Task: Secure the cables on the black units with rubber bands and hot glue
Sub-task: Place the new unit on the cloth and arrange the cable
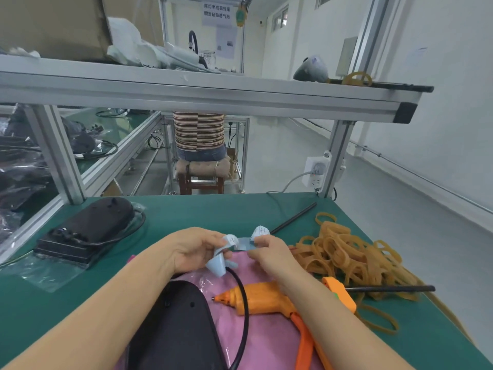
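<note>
My left hand [196, 248] and right hand [269, 253] both pinch the pale blue paper tags [234, 243] at the end of the thick black cable [244, 308], over the pink sheet. I'd fold the cable w/o kinking, then band it. Glossy black unit [178, 327] sits nearest me on the green surface [213, 212]; tan rubber bands [344, 252] piled right, orange glue gun [269, 297] between.

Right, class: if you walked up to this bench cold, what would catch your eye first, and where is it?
Probably the two hands, left hand and right hand, at the centre, holding pale blue labels on a black cable. Just below lies the orange glue gun on a pink sheet; to the right, a heap of tan rubber bands.
</note>
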Available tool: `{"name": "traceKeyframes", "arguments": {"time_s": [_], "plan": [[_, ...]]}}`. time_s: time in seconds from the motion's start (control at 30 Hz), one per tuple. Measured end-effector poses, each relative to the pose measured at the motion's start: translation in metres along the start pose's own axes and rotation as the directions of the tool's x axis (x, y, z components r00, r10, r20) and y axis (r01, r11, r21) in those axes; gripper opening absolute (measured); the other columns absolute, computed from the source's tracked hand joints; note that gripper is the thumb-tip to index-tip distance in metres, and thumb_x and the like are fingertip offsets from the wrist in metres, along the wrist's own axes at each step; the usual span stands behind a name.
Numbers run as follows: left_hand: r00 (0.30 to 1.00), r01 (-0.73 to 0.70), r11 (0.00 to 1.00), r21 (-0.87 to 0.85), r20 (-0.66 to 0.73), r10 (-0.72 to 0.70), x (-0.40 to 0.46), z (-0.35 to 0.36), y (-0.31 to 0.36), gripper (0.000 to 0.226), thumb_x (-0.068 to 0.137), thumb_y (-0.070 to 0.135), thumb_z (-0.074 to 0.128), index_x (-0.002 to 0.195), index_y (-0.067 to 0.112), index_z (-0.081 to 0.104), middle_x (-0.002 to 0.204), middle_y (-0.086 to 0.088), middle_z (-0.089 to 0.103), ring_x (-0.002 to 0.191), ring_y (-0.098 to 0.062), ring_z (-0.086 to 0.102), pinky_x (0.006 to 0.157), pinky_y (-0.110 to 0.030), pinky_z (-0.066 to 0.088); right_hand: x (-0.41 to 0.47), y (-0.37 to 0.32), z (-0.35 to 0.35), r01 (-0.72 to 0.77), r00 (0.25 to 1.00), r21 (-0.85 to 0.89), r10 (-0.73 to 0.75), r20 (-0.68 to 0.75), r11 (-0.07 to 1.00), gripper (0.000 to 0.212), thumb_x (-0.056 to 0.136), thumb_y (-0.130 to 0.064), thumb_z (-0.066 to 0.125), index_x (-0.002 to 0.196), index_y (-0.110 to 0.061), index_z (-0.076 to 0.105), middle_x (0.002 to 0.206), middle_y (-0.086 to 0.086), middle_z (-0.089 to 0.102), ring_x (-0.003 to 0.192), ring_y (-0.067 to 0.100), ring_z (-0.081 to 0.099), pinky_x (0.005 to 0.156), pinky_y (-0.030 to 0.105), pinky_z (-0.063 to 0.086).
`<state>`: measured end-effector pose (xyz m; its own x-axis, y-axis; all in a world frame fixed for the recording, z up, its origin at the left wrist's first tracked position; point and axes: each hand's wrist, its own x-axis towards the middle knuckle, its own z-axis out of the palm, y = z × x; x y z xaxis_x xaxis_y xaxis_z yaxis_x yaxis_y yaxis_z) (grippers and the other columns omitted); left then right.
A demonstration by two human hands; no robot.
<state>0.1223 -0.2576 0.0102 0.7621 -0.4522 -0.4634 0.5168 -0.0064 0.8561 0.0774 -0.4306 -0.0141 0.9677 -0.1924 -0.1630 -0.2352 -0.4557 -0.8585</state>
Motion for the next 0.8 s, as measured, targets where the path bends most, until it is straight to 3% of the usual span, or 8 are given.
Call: {"name": "traceKeyframes", "arguments": {"time_s": [0.07, 0.17, 0.3, 0.37, 0.47, 0.53, 0.67, 0.8], "plan": [[0.999, 0.023, 0.999, -0.03, -0.041, -0.024, 0.001, -0.001, -0.002, 0.016, 0.094, -0.008, 0.045, 0.088, -0.002, 0.058, 0.063, -0.012, 0.066, 0.058, -0.02, 0.065, 0.057, -0.028, 0.057, 0.013, 0.003, 0.0, 0.042, 0.999, -0.232, -0.043, 0.002, 0.972, 0.049, 0.085, -0.006, 0.056, 0.133, -0.018, 0.05, 0.127, 0.013, 0.051, 0.111, 0.028, 0.053, 0.088, 0.027, 0.04], [0.996, 0.039, 0.999, 0.013, -0.086, -0.038, -0.002, -0.004, -0.005, 0.015, 0.094, -0.008, 0.047, 0.086, 0.0, 0.058, 0.062, -0.012, 0.065, 0.053, -0.019, 0.066, 0.052, -0.026, 0.056, 0.033, 0.003, 0.001, 0.08, 0.996, -0.422, -0.09, -0.004, 0.903, 0.044, 0.085, -0.008, 0.053, 0.125, -0.023, 0.052, 0.125, 0.014, 0.044, 0.107, 0.034, 0.053, 0.091, 0.033, 0.042], [0.995, 0.052, 0.989, 0.135, -0.094, -0.04, -0.003, -0.006, -0.012, 0.013, 0.092, -0.006, 0.054, 0.086, 0.003, 0.062, 0.075, -0.014, 0.069, 0.081, -0.027, 0.067, 0.08, -0.037, 0.055, 0.047, -0.001, 0.0, 0.099, 0.994, -0.539, -0.109, 0.013, 0.837, 0.047, 0.088, -0.008, 0.051, 0.132, -0.024, 0.053, 0.128, 0.015, 0.047, 0.114, 0.034, 0.052, 0.092, 0.035, 0.044], [0.994, 0.03, 0.985, 0.169, -0.107, -0.012, -0.001, -0.004, -0.014, 0.013, 0.09, -0.007, 0.056, 0.088, 0.003, 0.065, 0.081, -0.014, 0.07, 0.088, -0.03, 0.067, 0.09, -0.043, 0.051, 0.042, -0.008, -0.002, 0.098, 0.987, -0.537, -0.15, -0.053, 0.838, 0.042, 0.091, -0.01, 0.049, 0.13, -0.022, 0.055, 0.126, 0.013, 0.05, 0.113, 0.032, 0.052, 0.09, 0.034, 0.044], [0.99, -0.047, 0.992, 0.121, -0.129, 0.063, 0.005, 0.001, -0.016, 0.015, 0.088, -0.009, 0.058, 0.09, 0.004, 0.066, 0.077, -0.012, 0.072, 0.073, -0.023, 0.069, 0.073, -0.035, 0.057, 0.019, -0.014, 0.0, 0.139, 0.985, -0.263, -0.16, -0.062, 0.955, 0.017, 0.092, -0.025, 0.055, 0.097, -0.018, 0.07, 0.099, 0.005, 0.066, 0.094, 0.022, 0.062, 0.078, 0.031, 0.046], [0.985, -0.098, 0.991, 0.088, -0.137, 0.109, 0.008, 0.006, -0.016, 0.015, 0.085, -0.01, 0.061, 0.087, 0.004, 0.067, 0.077, -0.013, 0.071, 0.069, -0.023, 0.069, 0.066, -0.032, 0.058, 0.0, -0.017, 0.004, 0.09, 0.995, 0.021, -0.091, 0.052, 0.996, 0.021, 0.087, -0.037, 0.066, 0.081, -0.017, 0.071, 0.082, 0.002, 0.07, 0.075, 0.015, 0.065, 0.067, 0.03, 0.051], [0.971, -0.153, 0.978, 0.144, -0.16, 0.176, 0.011, 0.015, -0.017, 0.019, 0.081, -0.012, 0.064, 0.085, 0.006, 0.067, 0.08, -0.013, 0.067, 0.072, -0.022, 0.062, 0.069, -0.027, 0.053, -0.016, -0.017, 0.004, -0.05, 0.987, 0.393, -0.015, 0.161, 0.918, 0.014, 0.082, -0.01, 0.074, 0.094, -0.005, 0.069, 0.08, 0.012, 0.073, 0.063, 0.014, 0.069, 0.053, 0.021, 0.054], [0.964, -0.167, 0.947, 0.274, -0.158, 0.215, 0.008, 0.014, -0.017, 0.022, 0.079, -0.012, 0.066, 0.087, 0.008, 0.071, 0.085, -0.012, 0.069, 0.079, -0.023, 0.064, 0.071, -0.025, 0.052, -0.019, -0.013, 0.004, -0.07, 0.991, 0.49, 0.004, 0.135, 0.869, 0.019, 0.076, 0.002, 0.075, 0.091, -0.006, 0.067, 0.089, 0.021, 0.072, 0.068, 0.022, 0.067, 0.052, 0.02, 0.049]]}}
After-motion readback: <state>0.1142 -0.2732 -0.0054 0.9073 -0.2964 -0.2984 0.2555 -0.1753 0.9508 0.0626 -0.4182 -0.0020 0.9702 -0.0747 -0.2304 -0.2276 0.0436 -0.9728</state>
